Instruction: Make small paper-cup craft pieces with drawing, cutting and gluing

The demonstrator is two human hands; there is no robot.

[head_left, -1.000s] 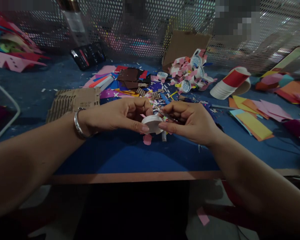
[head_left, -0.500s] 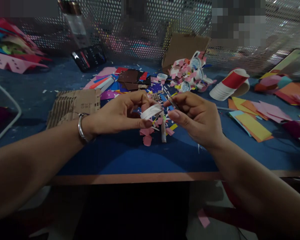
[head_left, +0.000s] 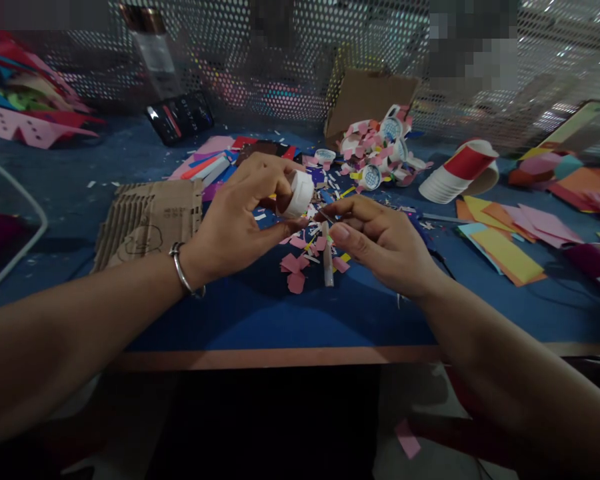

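The white cup-like ring (head_left: 301,195) now sits farther from the worktop's near edge and is turned more on its side than half a second ago, its band facing the right hand (head_left: 327,220). The left hand (head_left: 293,210) pinches it from behind and below, just right of the corrugated cardboard (head_left: 160,203), a grip that seems meant to leave the band exposed. The right hand, farther right of the cardboard and apart from the left, pinches a thin, metal-looking tool (head_left: 326,215) between thumb and finger, likely for fine control; its exact kind is unclear.

The ring looks like smooth, stiff paper. The cardboard is ribbed and brown, flat on the blue worktop (head_left: 280,327). Right of it lie matte pink scraps (head_left: 295,263), a slim translucent stick (head_left: 329,263) and nested paper cups (head_left: 455,173), tipped over.
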